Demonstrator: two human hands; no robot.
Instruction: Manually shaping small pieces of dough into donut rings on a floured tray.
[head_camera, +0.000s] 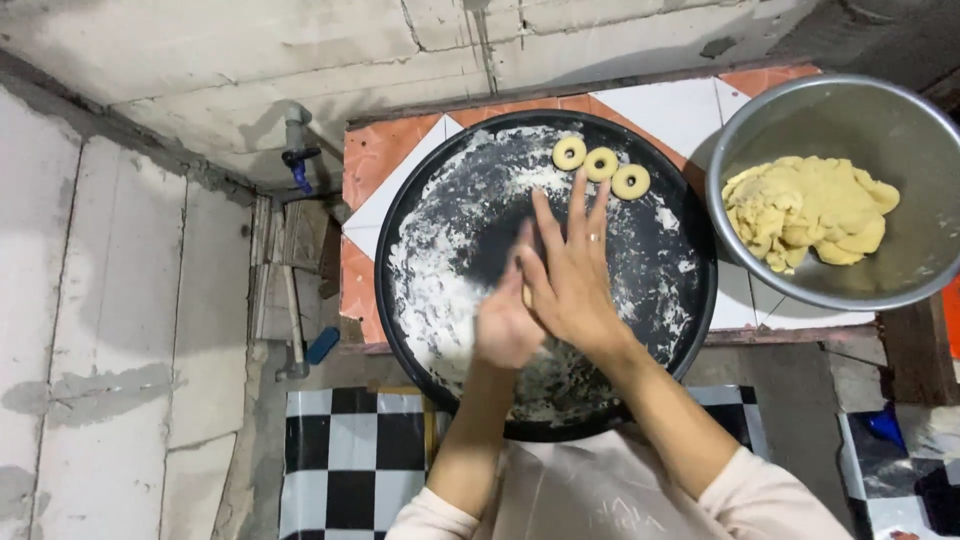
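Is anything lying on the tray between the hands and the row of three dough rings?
Nothing visible does. Between the right hand, pressed against the left hand, and the dough rings lies only floured black tray.

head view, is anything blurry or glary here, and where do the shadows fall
In the head view the left hand is smeared by motion blur, while the right hand over it is sharper; the three dough rings on the floured black tray are crisp; the metal bowl shows soft sheen, no harsh glare; light is flat, with faint shadows under the pipe tap on the wall.
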